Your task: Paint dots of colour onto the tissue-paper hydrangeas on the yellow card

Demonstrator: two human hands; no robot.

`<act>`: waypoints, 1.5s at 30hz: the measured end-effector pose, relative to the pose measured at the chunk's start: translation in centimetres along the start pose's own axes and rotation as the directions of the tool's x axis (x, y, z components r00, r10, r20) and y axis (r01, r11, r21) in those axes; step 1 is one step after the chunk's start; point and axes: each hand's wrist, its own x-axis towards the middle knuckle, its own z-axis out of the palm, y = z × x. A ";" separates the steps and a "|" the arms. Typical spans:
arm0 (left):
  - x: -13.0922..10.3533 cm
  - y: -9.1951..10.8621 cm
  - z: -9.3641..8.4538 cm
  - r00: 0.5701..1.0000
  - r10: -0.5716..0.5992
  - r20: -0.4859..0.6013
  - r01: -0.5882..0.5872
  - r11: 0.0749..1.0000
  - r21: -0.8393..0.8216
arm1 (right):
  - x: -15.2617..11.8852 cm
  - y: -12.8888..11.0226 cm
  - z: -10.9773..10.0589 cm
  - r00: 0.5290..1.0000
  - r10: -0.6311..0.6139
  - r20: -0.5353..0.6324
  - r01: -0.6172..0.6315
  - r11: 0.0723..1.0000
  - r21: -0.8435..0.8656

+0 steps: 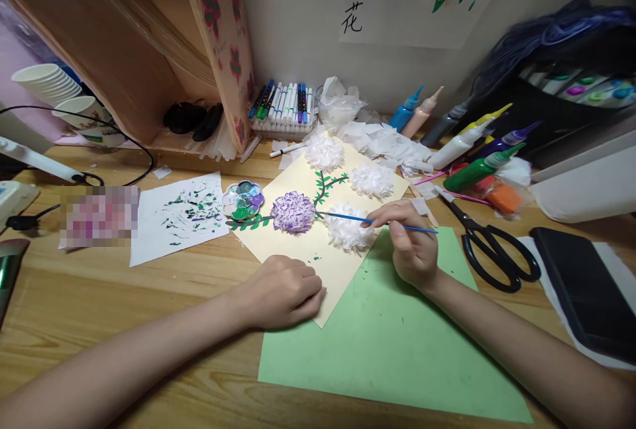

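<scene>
My right hand [415,243] pinches a thin blue paintbrush [342,218]. The brush lies nearly level, its tip by the painted stem right of a purple paper flower [293,212]. Below the flower, my left hand [285,293] rests curled on the near edge of the cream paper [298,263], with nothing seen in it. Three fluffy white paper flowers [371,181] sit on that sheet, along with dark stems and green leaves. A flower-shaped paint palette [242,200] holding green and purple paint touches the sheet's left corner.
Green paper [397,349] lies under the cream sheet's right side. Black scissors [491,243] and a black phone-like slab [586,290] are at right. Paint bottles [484,167], white tissue scraps [387,143] and a marker box [283,108] line the back. Paint-smeared white paper [179,217] lies left.
</scene>
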 end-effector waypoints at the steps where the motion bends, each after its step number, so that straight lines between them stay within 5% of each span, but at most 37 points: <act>1: 0.0 0.0 0.0 1.000 0.002 0.000 -0.002 1.000 0.000 | 0.0 0.0 0.0 1.000 0.012 0.022 -0.012 1.000 -0.004; 7: 0.0 -0.1 0.1 1.000 0.006 -0.001 -0.006 1.000 -0.003 | 0.0 0.3 0.0 0.998 0.037 -0.043 -0.037 0.999 0.016; 11: 0.0 0.0 0.0 1.000 0.006 -0.004 -0.006 1.000 -0.003 | 0.1 0.3 0.0 0.997 0.062 0.046 -0.061 0.998 -0.022; 16: 0.0 0.0 0.0 1.000 0.006 -0.016 -0.006 1.000 -0.020 | 0.0 0.3 -0.1 0.998 0.063 -0.023 -0.064 0.998 -0.018; 20: 0.0 0.0 0.1 1.000 0.011 -0.024 -0.011 1.000 -0.018 | 0.0 0.3 -0.1 0.997 0.059 0.048 -0.058 0.998 -0.030; 25: 0.0 0.0 0.1 1.000 0.007 -0.010 -0.007 1.000 -0.006 | 0.0 0.2 -0.1 0.998 0.037 -0.041 -0.037 0.999 -0.002; 30: 0.1 0.0 -0.1 1.000 0.014 -0.013 -0.014 1.000 -0.003 | 0.0 0.2 -0.1 0.998 0.023 0.052 -0.022 0.999 -0.026; 36: 0.1 0.0 0.0 1.000 0.012 -0.018 -0.012 1.000 -0.015 | 0.0 -0.1 0.1 0.992 -0.038 -0.123 0.042 0.999 0.024; 41: 0.0 0.0 0.1 1.000 0.006 -0.021 -0.007 1.000 -0.010 | 1.6 -1.7 1.1 0.996 -0.040 0.077 0.037 0.998 0.046; 45: -0.1 0.0 0.3 0.999 -0.002 -0.044 0.002 1.000 0.008 | 4.2 -3.3 3.4 0.956 -0.073 0.285 0.068 0.997 0.027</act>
